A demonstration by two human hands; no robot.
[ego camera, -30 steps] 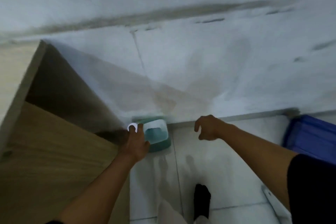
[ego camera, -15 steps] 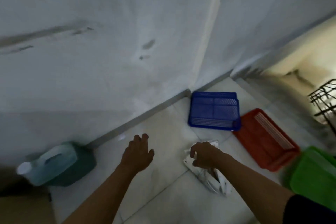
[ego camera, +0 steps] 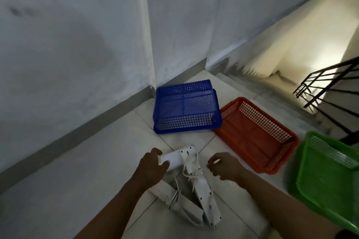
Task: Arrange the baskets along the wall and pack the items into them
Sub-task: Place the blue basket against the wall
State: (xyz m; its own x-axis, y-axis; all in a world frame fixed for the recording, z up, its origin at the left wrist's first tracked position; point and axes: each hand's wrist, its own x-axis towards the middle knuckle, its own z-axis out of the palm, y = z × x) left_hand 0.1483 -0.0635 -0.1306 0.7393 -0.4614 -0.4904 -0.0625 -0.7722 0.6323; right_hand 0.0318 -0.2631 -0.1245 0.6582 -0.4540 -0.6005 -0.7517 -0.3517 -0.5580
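— Counting the task items first: how many baskets?

— Three plastic mesh baskets on the tiled floor. A blue basket sits in the corner, its far side close to the wall. An orange basket lies just beside it on the right, their near corners touching or nearly so. A green basket is further right, partly cut off by the frame edge. All three appear empty as far as the view shows.

— Items to be packed?

— A pile of white power strips with tangled white cords, on the floor in front of the blue basket. At least three strips can be made out; the exact count cannot be told from the tangle.

— Left hand?

— The left hand is curled over the end of the topmost power strip, fingers on its far edge, thumb on the near edge, gripping it.

— Right hand?

— The right hand is loosely half-closed above the floor, just beside the pile. A small pale thing shows at the fingertips; I cannot tell what it is, or whether it is pinched.

— Surroundings?

— A stairwell with a dark metal railing descends at the far right.
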